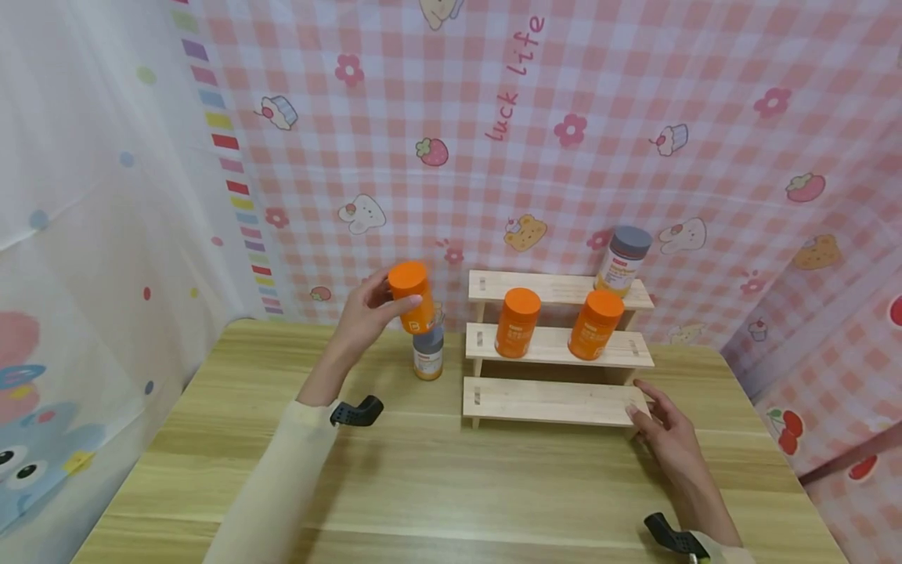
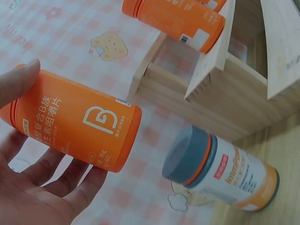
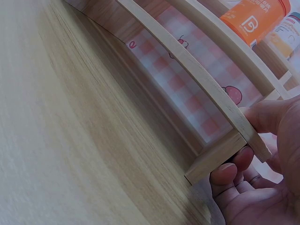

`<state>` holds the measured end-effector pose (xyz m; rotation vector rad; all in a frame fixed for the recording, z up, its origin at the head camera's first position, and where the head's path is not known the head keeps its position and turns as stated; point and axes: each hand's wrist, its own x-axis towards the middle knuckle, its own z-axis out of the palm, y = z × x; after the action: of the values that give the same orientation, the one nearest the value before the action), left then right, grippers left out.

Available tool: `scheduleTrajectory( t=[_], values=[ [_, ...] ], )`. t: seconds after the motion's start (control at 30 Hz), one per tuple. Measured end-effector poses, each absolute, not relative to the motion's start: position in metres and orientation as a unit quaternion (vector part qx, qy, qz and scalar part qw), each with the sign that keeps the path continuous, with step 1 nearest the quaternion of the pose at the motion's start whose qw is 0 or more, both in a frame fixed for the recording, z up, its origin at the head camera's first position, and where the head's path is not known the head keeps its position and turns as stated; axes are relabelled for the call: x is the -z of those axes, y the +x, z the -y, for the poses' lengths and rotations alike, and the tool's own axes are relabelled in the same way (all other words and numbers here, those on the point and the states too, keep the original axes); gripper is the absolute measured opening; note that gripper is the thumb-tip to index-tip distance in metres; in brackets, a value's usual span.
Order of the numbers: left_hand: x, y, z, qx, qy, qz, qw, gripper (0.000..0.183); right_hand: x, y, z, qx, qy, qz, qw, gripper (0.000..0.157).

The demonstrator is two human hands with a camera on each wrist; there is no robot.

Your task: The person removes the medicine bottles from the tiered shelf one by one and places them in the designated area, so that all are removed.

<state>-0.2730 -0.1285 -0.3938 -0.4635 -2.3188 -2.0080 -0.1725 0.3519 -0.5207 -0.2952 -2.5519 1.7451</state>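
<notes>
In my left hand (image 1: 365,313) I hold an orange bottle (image 2: 79,117) up off the table, thumb on one side and fingers on the other. Just below it, a grey-capped bottle (image 1: 428,362) with a white and yellow label stands on the table, left of a wooden three-step rack (image 1: 557,402). My right hand (image 1: 669,439) grips the right end of the rack's lowest step, thumb on top and fingers curled beneath, as the right wrist view shows. Two orange bottles, a left one (image 1: 517,323) and a right one (image 1: 596,324), stand on the middle step.
Another grey-capped bottle (image 1: 623,260) stands on the rack's top step at the right. A pink checked cloth (image 1: 395,157) hangs behind the wooden table (image 1: 451,493), with a white printed curtain (image 1: 106,196) at the left. Each wrist wears a black mount.
</notes>
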Motion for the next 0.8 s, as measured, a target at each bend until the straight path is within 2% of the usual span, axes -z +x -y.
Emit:
scheduleTrajectory(
  t=[0.8],
  values=[
    [0.435, -0.262, 0.159, 0.634, -0.079, 0.769, 0.017, 0.061, 0.520, -0.172, -0.352, -0.569, -0.097, 0.817, 0.015, 0.061]
  ],
)
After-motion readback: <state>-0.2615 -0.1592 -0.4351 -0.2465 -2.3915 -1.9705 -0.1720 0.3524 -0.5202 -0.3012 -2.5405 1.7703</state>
